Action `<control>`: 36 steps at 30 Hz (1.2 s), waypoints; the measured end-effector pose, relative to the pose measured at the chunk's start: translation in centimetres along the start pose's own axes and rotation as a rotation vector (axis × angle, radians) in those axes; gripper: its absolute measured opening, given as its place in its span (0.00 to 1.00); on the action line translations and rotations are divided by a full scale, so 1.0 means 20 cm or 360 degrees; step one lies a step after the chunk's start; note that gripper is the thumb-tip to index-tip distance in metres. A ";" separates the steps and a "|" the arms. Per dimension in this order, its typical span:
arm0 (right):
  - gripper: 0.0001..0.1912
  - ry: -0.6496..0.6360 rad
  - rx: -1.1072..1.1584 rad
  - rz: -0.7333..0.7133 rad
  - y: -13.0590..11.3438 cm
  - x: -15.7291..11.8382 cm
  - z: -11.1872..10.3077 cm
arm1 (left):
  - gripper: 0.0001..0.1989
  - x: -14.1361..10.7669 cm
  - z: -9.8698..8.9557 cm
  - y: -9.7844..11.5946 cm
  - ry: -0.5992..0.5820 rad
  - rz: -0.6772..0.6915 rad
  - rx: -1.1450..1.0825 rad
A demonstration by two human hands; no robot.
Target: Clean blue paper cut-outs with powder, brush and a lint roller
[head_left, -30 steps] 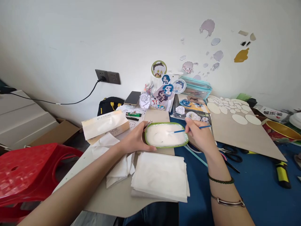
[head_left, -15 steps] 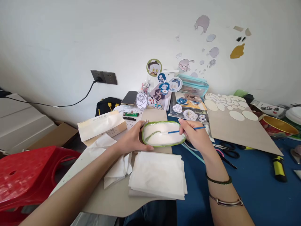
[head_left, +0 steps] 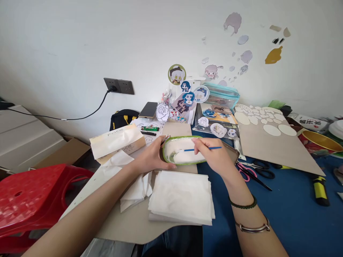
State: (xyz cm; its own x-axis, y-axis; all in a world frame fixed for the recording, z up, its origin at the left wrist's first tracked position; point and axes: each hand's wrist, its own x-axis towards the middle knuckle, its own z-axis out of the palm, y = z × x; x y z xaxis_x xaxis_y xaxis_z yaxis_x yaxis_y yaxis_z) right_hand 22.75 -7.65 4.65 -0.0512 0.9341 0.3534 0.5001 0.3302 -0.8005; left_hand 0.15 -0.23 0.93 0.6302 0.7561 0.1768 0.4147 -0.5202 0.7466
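My left hand [head_left: 153,156] grips the left end of an oblong green-rimmed dish [head_left: 187,164], thumb along the near side and fingers behind. White paste or liquid [head_left: 187,144] fills the dish, with a green streak at its left end. My right hand [head_left: 211,155] pinches a thin blue-handled paintbrush [head_left: 189,150] over the dish, the bristles down in the white toward the left. Below the dish lies a stack of white tissues [head_left: 180,196], and crumpled tissues [head_left: 138,191] sit under my left forearm. A small silvery thing shows by my left fingertips; I cannot make out what it is.
A tissue pack [head_left: 118,141] lies to the left, with a green marker [head_left: 150,128] behind it. Scissors [head_left: 259,167] and a yellow-black cutter [head_left: 320,191] lie on the blue table at right. A grey board [head_left: 273,146] carries white cut-outs. A red stool [head_left: 40,192] stands at left.
My right hand has moved left with the paintbrush, carrying the bristles toward the dish's left end. The green streak there looks wider and more smeared. My left hand keeps its hold.
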 end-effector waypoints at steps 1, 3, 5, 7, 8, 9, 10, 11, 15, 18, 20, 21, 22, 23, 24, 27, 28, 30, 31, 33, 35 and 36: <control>0.23 0.0029 -0.0006 0.0019 0.00 0.00 0.00 | 0.45 0.00 0.00 0.00 -0.0003 -0.0005 -0.0001; 0.24 -0.0035 0.0016 0.0052 0.00 0.00 0.01 | 0.45 0.00 0.00 0.00 -0.0011 -0.0011 -0.0003; 0.23 -0.0124 0.0016 0.0023 0.00 0.00 0.02 | 0.44 0.00 0.00 0.00 -0.0011 -0.0008 -0.0003; 0.23 -0.0043 -0.0034 -0.0018 0.00 0.00 0.02 | 0.45 0.00 0.00 0.00 -0.0001 -0.0007 -0.0002; 0.23 0.0011 -0.0046 -0.0015 -0.01 0.00 0.02 | 0.45 0.00 0.00 0.01 0.0004 -0.0008 -0.0001; 0.24 0.0024 -0.0037 -0.0002 -0.01 0.00 0.02 | 0.45 0.00 0.00 0.01 0.0007 -0.0011 0.0000; 0.24 -0.0008 -0.0015 0.0012 -0.01 0.00 0.02 | 0.45 0.00 0.00 0.01 0.0008 -0.0014 0.0001; 0.25 -0.0069 0.0008 0.0018 0.00 0.00 0.01 | 0.45 0.00 0.00 0.01 0.0006 -0.0015 0.0001; 0.24 -0.0026 -0.0068 0.0013 0.00 -0.01 -0.02 | 0.46 0.00 0.00 0.01 -0.0002 -0.0019 0.0001; 0.25 0.0031 -0.0075 0.0093 0.01 -0.01 -0.03 | 0.45 0.00 0.00 0.00 0.0002 -0.0018 0.0001; 0.26 -0.0060 -0.0042 0.0101 0.01 -0.01 -0.04 | 0.46 0.00 0.00 0.00 0.0000 -0.0014 -0.0004; 0.26 -0.0078 -0.0046 0.0087 0.01 -0.01 -0.04 | 0.46 0.00 0.00 0.00 -0.0001 -0.0014 -0.0007; 0.26 -0.0054 -0.0070 0.0071 0.01 -0.01 -0.04 | 0.46 0.00 0.00 0.00 0.0003 -0.0017 -0.0011; 0.26 0.0004 -0.0106 0.0066 0.01 -0.01 -0.04 | 0.47 0.00 0.00 0.00 0.0010 -0.0023 -0.0013; 0.26 0.0066 -0.0141 0.0080 0.01 -0.01 -0.04 | 0.47 0.00 0.00 0.00 0.0018 -0.0031 -0.0014; 0.26 0.0107 -0.0134 0.0154 0.01 -0.01 -0.04 | 0.46 0.00 0.00 0.01 0.0021 -0.0044 -0.0018; 0.27 0.0071 -0.0104 0.0158 0.01 -0.01 -0.04 | 0.46 0.00 0.00 0.01 0.0015 -0.0041 -0.0021; 0.26 0.0008 -0.0048 0.0128 0.00 -0.01 -0.02 | 0.46 0.00 0.00 0.00 0.0009 -0.0031 -0.0021; 0.26 0.0021 -0.0040 0.0120 0.01 -0.01 -0.02 | 0.46 0.00 -0.01 0.00 0.0011 -0.0028 -0.0017; 0.25 0.0089 -0.0042 0.0165 0.02 0.00 -0.03 | 0.46 0.00 0.00 0.00 0.0023 -0.0032 -0.0003; 0.26 0.0114 -0.0052 0.0266 0.05 -0.01 -0.08 | 0.47 0.00 0.00 0.00 0.0035 -0.0044 0.0010; 0.27 0.0129 -0.0072 0.0322 0.06 -0.01 -0.10 | 0.47 0.00 0.00 0.00 0.0037 -0.0050 0.0015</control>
State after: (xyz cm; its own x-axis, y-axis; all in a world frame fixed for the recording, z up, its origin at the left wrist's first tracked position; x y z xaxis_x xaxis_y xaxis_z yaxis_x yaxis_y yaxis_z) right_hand 25.13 -7.72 4.70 0.1230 0.9661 0.2268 0.5316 0.1289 -0.8371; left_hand 0.13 -0.12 0.97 0.6013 0.7811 0.1684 0.4402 -0.4997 0.7460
